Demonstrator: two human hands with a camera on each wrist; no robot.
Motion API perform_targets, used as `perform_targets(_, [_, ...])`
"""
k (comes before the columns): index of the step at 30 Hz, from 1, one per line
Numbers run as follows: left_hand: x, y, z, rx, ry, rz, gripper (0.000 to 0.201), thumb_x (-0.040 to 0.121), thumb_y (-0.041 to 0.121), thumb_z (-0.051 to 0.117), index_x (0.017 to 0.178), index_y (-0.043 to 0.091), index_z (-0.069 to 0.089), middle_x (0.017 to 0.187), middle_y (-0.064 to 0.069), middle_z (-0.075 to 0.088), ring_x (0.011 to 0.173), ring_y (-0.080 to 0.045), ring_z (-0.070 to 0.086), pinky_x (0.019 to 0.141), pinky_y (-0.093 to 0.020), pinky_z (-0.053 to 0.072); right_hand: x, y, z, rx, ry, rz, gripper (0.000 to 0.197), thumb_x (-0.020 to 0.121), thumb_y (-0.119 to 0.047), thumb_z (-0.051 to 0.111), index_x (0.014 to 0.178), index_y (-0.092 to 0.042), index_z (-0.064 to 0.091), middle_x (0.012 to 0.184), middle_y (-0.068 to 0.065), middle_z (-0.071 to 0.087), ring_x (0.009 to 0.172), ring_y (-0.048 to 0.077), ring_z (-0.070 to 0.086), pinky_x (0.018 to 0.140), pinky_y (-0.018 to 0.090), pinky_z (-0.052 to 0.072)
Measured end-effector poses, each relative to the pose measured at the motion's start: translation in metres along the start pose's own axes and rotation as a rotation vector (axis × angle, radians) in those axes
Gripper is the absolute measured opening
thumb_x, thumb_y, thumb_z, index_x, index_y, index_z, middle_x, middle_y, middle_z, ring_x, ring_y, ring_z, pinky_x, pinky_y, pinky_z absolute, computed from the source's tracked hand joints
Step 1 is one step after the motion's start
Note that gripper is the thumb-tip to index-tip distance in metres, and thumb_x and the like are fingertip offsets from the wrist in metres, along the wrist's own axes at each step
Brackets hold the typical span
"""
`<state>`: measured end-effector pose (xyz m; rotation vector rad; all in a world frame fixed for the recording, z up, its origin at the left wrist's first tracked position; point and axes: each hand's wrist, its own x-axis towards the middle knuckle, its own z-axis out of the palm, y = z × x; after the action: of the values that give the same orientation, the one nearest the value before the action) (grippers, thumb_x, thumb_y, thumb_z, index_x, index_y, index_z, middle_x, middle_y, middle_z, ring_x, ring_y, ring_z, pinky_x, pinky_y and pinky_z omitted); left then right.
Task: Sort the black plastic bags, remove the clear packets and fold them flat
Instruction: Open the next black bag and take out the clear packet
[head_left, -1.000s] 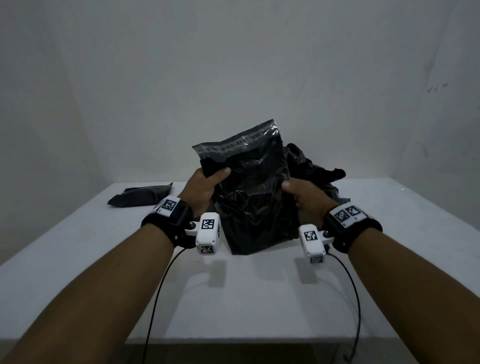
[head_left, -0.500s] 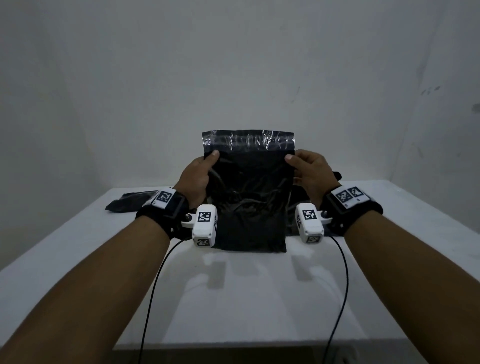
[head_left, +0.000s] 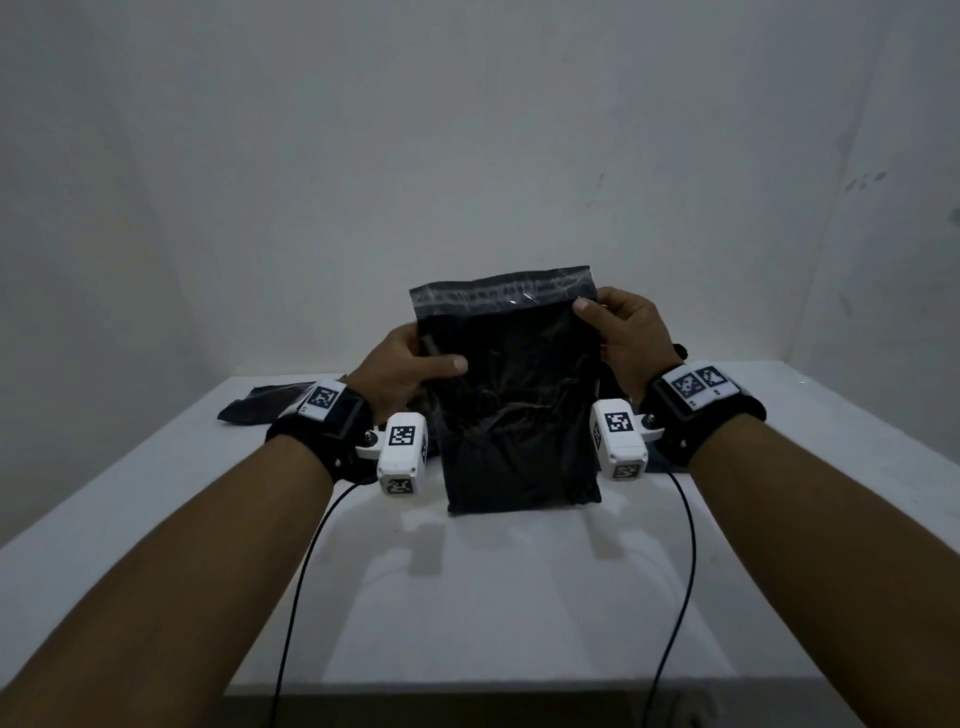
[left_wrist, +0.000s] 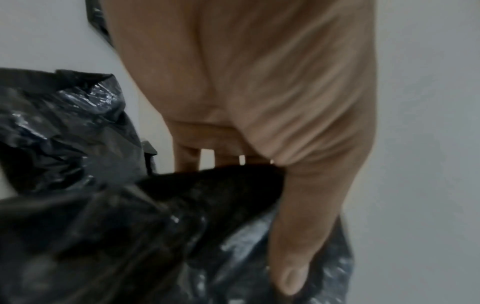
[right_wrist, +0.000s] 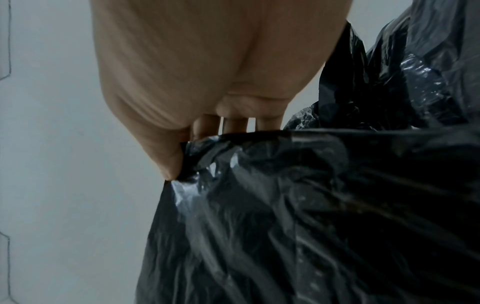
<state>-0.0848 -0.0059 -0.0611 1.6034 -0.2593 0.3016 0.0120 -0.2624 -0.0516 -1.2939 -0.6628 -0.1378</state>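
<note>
A clear packet (head_left: 514, 400) stuffed with black plastic bags stands upright over the white table (head_left: 519, 597), its glossy flap at the top. My left hand (head_left: 410, 364) grips its left edge, thumb laid across the front and fingers behind. My right hand (head_left: 618, 332) pinches the upper right corner just below the flap. The left wrist view shows my thumb (left_wrist: 298, 236) pressed on the crinkled film (left_wrist: 155, 236). The right wrist view shows my thumb (right_wrist: 166, 160) nipping the packet's edge (right_wrist: 311, 216). More loose black bags (right_wrist: 415, 72) lie behind it.
A flat dark bag (head_left: 260, 410) lies at the table's far left, behind my left wrist. Pale walls close in behind and on both sides. Two thin cables (head_left: 296, 597) hang from the wrist cameras over the table's near edge.
The packet went from crumpled and tilted to held upright and squared. Since half a second ago my left hand has slid lower down the left edge, thumb now across the front.
</note>
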Motion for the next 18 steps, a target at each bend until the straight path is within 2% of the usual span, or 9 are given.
perform_targets(3, [-0.007, -0.021, -0.002, 0.084, -0.054, -0.118, 0.035, 0.08, -0.014, 0.07, 0.107, 0.008, 0.068, 0.098, -0.004, 0.078, 0.093, -0.019, 0.074, 0.079, -0.028, 0.058, 0.0, 0.002, -0.001, 0.005, -0.002, 0.001, 0.008, 0.095, -0.005, 0.063, 0.092, -0.009, 0.069, 0.081, 0.005, 0.073, 0.073, 0.018, 0.068, 0.068, 0.03, 0.059])
perform_targets(5, [-0.011, -0.035, 0.002, 0.153, 0.003, -0.14, 0.023, 0.085, -0.009, 0.068, 0.102, 0.008, 0.071, 0.093, -0.002, 0.078, 0.086, -0.016, 0.074, 0.076, -0.027, 0.057, 0.0, 0.003, -0.003, 0.057, -0.014, 0.016, 0.008, 0.093, 0.0, 0.063, 0.097, -0.006, 0.065, 0.082, 0.007, 0.073, 0.071, 0.017, 0.068, 0.066, 0.029, 0.058])
perform_targets(8, [-0.009, -0.049, 0.006, 0.124, 0.118, -0.119, 0.012, 0.093, -0.001, 0.064, 0.095, 0.007, 0.072, 0.086, -0.003, 0.077, 0.078, -0.015, 0.073, 0.081, -0.033, 0.059, 0.001, 0.002, -0.005, 0.058, -0.025, -0.017, 0.014, 0.091, 0.006, 0.063, 0.099, -0.004, 0.063, 0.09, 0.008, 0.075, 0.08, 0.019, 0.071, 0.074, 0.031, 0.059])
perform_targets(12, [-0.003, -0.049, 0.01, 0.058, 0.182, -0.105, 0.014, 0.095, 0.0, 0.061, 0.1, 0.008, 0.071, 0.088, -0.001, 0.078, 0.079, -0.015, 0.073, 0.079, -0.034, 0.059, 0.003, 0.002, -0.007, -0.054, -0.019, -0.096, 0.014, 0.09, 0.009, 0.063, 0.094, -0.005, 0.064, 0.084, -0.002, 0.077, 0.08, 0.014, 0.071, 0.081, 0.03, 0.059])
perform_targets(15, [-0.003, -0.049, 0.011, -0.007, 0.179, -0.074, 0.028, 0.092, -0.011, 0.058, 0.116, 0.002, 0.065, 0.088, 0.003, 0.078, 0.079, -0.01, 0.073, 0.072, -0.025, 0.057, 0.003, 0.008, -0.011, -0.088, -0.036, -0.104, 0.014, 0.09, 0.011, 0.062, 0.1, 0.002, 0.064, 0.082, -0.004, 0.076, 0.079, 0.014, 0.071, 0.079, 0.03, 0.058])
perform_targets(16, [-0.004, -0.049, 0.011, -0.009, 0.154, -0.064, 0.035, 0.09, -0.015, 0.058, 0.119, 0.004, 0.064, 0.091, 0.004, 0.078, 0.084, -0.009, 0.073, 0.073, -0.023, 0.057, 0.001, 0.01, -0.012, -0.095, -0.042, -0.11, 0.016, 0.089, 0.013, 0.061, 0.101, 0.003, 0.064, 0.081, -0.004, 0.076, 0.078, 0.014, 0.071, 0.077, 0.028, 0.058])
perform_targets(18, [-0.007, -0.055, 0.008, 0.0, 0.077, -0.071, 0.051, 0.085, -0.021, 0.059, 0.129, 0.005, 0.058, 0.11, 0.001, 0.074, 0.099, -0.012, 0.07, 0.08, -0.024, 0.057, -0.003, 0.013, -0.015, -0.118, -0.056, -0.124, 0.016, 0.088, 0.016, 0.06, 0.095, 0.001, 0.064, 0.079, -0.005, 0.075, 0.076, 0.012, 0.07, 0.074, 0.025, 0.056])
